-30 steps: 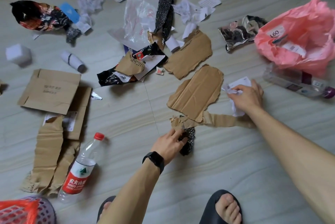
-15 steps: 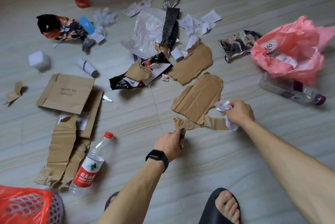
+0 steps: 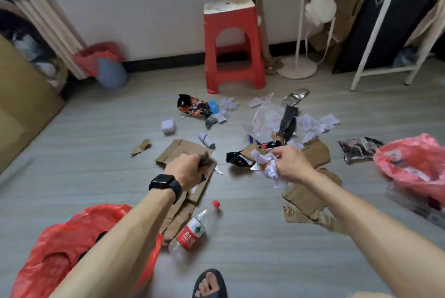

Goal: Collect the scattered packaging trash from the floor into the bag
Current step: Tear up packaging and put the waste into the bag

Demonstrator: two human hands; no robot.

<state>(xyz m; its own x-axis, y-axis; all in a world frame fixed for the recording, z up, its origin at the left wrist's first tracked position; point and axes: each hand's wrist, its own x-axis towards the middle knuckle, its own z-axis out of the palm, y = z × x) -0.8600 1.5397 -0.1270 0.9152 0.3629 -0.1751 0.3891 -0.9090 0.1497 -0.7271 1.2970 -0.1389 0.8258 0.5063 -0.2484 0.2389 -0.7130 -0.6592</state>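
We look across a grey wood-grain floor [image 3: 72,177] to a white wall [image 3: 144,8] with dark skirting [image 3: 163,62]. A red plastic stool [image 3: 232,39] stands at the far middle. To its right is a white stand [image 3: 297,68] on a round base, and at the far right a white rack frame [image 3: 364,56].

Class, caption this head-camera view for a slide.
Left hand grips a dark wrapper, right hand clutches crumpled paper, red bag at lower left.

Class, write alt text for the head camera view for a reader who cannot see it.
A person's left hand grips a dark wrapper and the right hand grips crumpled paper over a floor strewn with cardboard and a bottle. A red bag lies at lower left; a red stool stands at the wall.
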